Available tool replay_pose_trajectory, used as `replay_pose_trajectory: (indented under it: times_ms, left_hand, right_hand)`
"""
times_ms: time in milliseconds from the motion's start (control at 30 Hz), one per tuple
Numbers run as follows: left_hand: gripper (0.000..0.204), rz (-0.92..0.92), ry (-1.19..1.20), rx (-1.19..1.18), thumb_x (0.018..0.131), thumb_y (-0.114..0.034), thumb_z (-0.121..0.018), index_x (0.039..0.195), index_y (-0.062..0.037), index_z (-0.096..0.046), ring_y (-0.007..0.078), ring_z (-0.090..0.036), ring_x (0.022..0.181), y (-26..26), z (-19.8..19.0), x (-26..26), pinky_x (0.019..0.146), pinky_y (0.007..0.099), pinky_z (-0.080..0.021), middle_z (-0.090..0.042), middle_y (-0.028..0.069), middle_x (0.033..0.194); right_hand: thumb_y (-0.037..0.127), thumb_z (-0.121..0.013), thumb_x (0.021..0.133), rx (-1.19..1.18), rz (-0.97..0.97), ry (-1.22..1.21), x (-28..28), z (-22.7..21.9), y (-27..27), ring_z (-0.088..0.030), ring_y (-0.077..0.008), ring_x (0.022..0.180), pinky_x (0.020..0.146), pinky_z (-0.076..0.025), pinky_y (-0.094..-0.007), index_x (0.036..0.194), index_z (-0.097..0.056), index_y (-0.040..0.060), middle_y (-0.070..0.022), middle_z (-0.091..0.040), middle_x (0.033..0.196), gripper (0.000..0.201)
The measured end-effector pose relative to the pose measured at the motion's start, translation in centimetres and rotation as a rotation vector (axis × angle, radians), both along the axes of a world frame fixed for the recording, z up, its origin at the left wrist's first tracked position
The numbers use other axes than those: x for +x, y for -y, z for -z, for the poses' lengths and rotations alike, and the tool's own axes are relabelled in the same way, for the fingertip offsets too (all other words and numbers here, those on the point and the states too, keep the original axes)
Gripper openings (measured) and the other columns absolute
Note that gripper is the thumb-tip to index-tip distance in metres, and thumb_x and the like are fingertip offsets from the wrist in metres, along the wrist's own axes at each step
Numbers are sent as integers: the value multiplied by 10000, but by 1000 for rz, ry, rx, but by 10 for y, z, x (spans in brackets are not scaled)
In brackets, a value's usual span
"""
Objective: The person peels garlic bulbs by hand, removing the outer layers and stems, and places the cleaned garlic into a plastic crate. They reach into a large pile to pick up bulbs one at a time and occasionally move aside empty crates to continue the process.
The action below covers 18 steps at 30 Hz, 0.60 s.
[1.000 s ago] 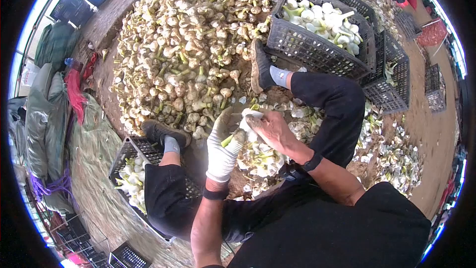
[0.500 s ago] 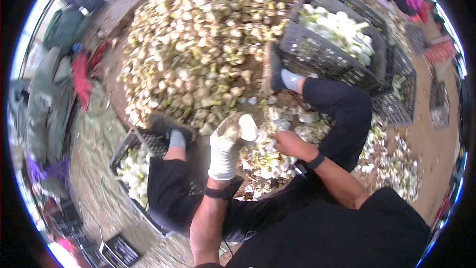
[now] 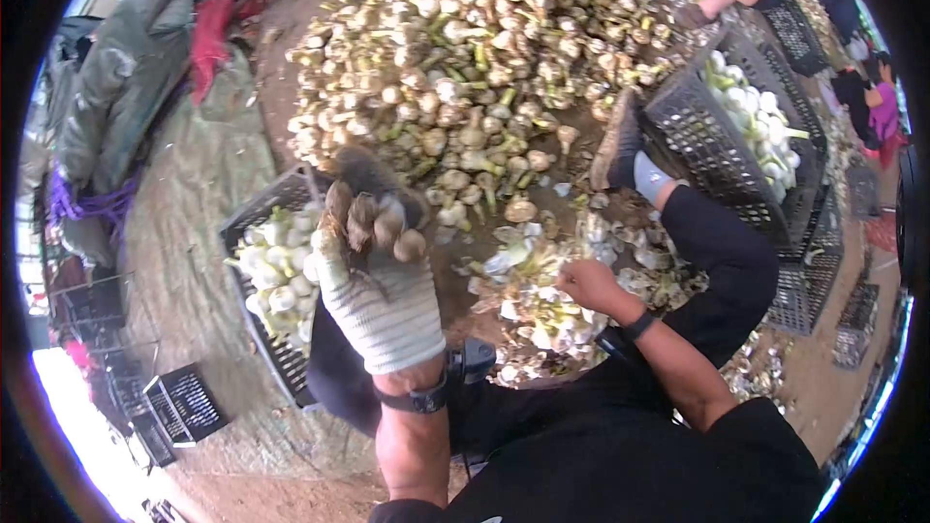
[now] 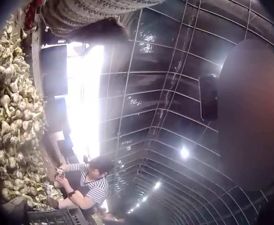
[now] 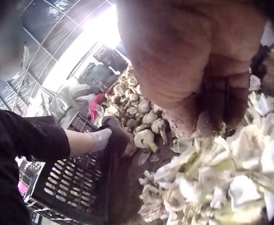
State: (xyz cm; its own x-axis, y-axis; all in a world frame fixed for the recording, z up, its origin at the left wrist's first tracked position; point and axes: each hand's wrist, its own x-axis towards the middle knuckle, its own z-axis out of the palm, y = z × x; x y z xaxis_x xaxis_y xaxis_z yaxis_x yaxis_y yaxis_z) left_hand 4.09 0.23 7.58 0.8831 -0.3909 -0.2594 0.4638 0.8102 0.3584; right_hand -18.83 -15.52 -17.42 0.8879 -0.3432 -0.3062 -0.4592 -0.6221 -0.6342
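Holds left hand [image 3: 378, 295] beside crate [image 3: 289, 365] of bulbs [image 3: 281, 281], near-left of heap [image 3: 465, 68], probably for short reach; cannot tell its grip. Holds right hand [image 3: 593, 288] curled, seemingly empty, above peels [image 3: 538, 292] before heap, apart perhaps for cleanness.

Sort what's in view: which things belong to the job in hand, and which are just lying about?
Likely part of the job:
garlic heap
left crate, beside the left hand
pale bulbs in it
peelings by the right hand
right crate, also holding bulbs

Likely just lying about:
purple cord
red bundle
grey-green sacks
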Motion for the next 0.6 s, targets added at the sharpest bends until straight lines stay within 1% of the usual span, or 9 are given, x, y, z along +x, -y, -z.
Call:
replay_pose_trajectory:
  times_ms: [67,200,267,300,333,400,467,533,600]
  left_hand:
    - [289,50,81,65,995,-251,-542,1187,-36,-553,120,-450,590,-3,11,-3,496,240,-395,-473,-2,722]
    - [291,169,99,-19,1015,-318,-499,1132,-57,-551,79,-363,477,-5,14,-6,357,220,-318,-434,-16,663]
    - [340,81,-41,-4,1010,-384,-495,1077,-56,-553,82,-341,439,3,10,-14,346,219,-306,-413,-16,612]
    - [359,143,-64,33,1004,-407,-500,1055,-58,-566,87,-355,439,2,12,-15,344,233,-309,-437,-12,621]
    - [378,190,-79,82,997,-429,-504,1033,-60,-579,92,-369,440,-1,13,-16,343,246,-312,-461,-7,630]
    - [390,329,-191,122,998,-428,-507,1062,-60,-616,88,-494,554,0,19,-17,442,249,-410,-577,14,769]
    - [335,245,32,486,1002,-335,-531,1127,-39,-626,85,-576,748,15,35,-17,636,239,-483,-633,26,926]
    - [318,253,81,545,986,-235,-574,1200,-1,-591,84,-581,881,23,41,-21,788,225,-477,-636,31,1009]
    - [372,274,199,478,969,-163,-598,1280,26,-519,100,-580,908,31,48,-25,812,249,-489,-612,55,1096]
  right_hand:
    - [353,-655,832,-80,86,-39,32,-2,11,-604,-393,689,628,-455,-495,724,-621,38,-186,-621,712,335]
    - [351,-620,847,-74,190,-68,100,-4,32,-607,-408,827,707,-477,-515,879,-633,19,-216,-638,854,334]
    - [349,-613,855,-266,81,124,122,34,34,-582,-400,957,774,-480,-502,1054,-629,44,-202,-628,948,364]
    - [373,-667,828,-245,1,-21,130,48,35,-552,-372,1038,830,-471,-476,1271,-556,84,-168,-592,1041,540]
    - [339,-648,837,-252,-26,-96,137,49,34,-553,-379,1039,839,-477,-480,1268,-558,82,-176,-600,1032,510]
    - [314,-649,819,-271,-17,-88,142,70,32,-558,-388,1035,852,-486,-486,1258,-566,86,-184,-616,1024,502]
    - [317,-686,790,-234,-108,-262,145,58,32,-597,-376,1003,849,-486,-496,1221,-583,91,-182,-644,1040,498]
    - [308,-688,800,-181,-22,87,106,96,33,-622,-376,982,847,-495,-468,1230,-574,81,-188,-659,1043,500]
    - [321,-689,812,-91,109,25,92,58,27,-633,-368,978,849,-498,-448,1243,-564,78,-190,-666,1050,510]
